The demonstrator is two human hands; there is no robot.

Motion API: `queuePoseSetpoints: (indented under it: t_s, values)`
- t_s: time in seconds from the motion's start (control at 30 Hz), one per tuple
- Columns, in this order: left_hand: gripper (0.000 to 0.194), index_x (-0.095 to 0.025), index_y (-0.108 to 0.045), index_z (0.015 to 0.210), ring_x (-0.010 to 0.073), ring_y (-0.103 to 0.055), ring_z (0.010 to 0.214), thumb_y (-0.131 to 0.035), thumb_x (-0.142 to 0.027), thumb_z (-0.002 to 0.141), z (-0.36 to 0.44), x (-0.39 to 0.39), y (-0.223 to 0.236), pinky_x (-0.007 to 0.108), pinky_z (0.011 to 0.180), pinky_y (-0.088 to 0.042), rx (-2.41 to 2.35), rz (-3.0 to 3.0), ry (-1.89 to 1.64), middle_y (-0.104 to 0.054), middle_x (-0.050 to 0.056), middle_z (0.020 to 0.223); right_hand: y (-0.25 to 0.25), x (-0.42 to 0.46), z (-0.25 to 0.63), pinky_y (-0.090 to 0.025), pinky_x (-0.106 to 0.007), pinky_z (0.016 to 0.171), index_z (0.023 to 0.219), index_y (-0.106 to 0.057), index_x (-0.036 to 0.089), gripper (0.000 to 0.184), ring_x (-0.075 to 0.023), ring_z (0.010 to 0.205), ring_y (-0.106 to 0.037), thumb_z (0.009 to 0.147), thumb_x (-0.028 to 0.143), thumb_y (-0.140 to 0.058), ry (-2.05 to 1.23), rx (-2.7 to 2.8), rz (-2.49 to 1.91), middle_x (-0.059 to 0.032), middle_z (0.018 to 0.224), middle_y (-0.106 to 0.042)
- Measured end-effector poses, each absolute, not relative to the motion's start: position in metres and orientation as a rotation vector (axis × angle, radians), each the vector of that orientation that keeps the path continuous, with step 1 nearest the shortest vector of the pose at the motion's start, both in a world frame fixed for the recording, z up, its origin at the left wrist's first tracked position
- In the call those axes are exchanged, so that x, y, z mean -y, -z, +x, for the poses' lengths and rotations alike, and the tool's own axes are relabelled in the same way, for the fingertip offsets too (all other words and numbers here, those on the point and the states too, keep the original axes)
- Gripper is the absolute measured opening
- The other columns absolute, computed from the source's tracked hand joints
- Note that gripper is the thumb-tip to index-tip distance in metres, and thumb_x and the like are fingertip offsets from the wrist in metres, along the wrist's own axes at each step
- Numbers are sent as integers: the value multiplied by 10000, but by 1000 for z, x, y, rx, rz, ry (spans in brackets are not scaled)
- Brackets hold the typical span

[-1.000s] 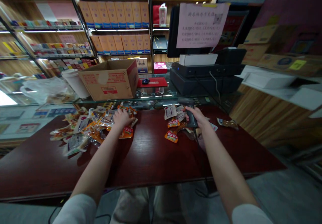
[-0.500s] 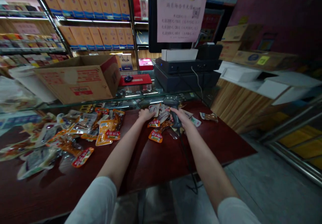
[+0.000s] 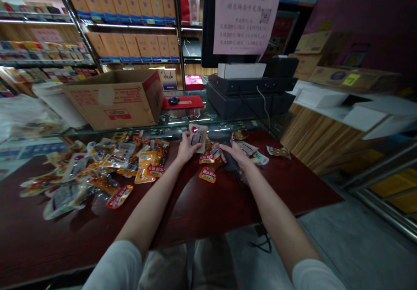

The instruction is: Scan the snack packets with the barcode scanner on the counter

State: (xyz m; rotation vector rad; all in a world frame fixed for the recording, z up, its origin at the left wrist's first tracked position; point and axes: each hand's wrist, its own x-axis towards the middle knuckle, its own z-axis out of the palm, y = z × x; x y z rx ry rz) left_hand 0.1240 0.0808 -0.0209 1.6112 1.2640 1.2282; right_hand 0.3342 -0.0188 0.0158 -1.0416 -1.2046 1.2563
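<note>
left hand (image 3: 186,149): pinching snack packet (image 3: 198,136) | right hand (image 3: 236,155): closed over barcode scanner (image 3: 231,162) | cardboard box (image 3: 114,101): on glass counter (image 3: 182,123), contents hidden | red table (image 3: 202,207): open room before hands, to near edge

Barcode scanner (image 3: 230,162) half hidden under the right hand (image 3: 237,154), plastic bag (image 3: 16,118) cut off by the left edge, print on the pink notice (image 3: 246,23) too blurred to read
</note>
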Motion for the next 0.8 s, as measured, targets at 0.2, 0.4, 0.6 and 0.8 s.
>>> queuePoseSetpoints:
  t_s: [0.2,0.4,0.6,0.8]
  values:
    - [640,-244,-495,1148,333,-671,1016,-843,-274,612,121,-76,19,415,906,-465,-1314,1738,-1108,-677,81,1027,-11,18,318,-422,-207,389,984,-546,232,360,-77,440,-524,753,425,-744,-1247,1202,-976,4,847,-711]
    - [678,-221,-417,1350,293,-627,1194,-740,-317,761,119,-76,19,365,954,-473,-1411,2002,-904,-618,98,1262,-2,10,325,-396,-216,382,852,-516,226,360,-83,392,-467,733,463,-760,-1244,1184,-1066,54,582,-583]
    - [693,-166,-414,1350,296,-605,1225,-750,-316,764,106,-75,-7,356,960,-480,-1615,2159,-589,-605,169,1334,-13,15,342,-384,-225,394,919,-567,215,364,-106,406,-484,748,495,-726,-1282,1175,-1103,48,534,-565]
    - [525,-110,-512,1366,447,-520,1291,-557,-309,882,50,-57,-40,575,1011,-414,-2136,2410,-205,-529,289,1394,-19,15,365,-388,-241,394,871,-581,220,310,-121,400,-484,743,467,-719,-1103,1112,-1197,30,508,-566]
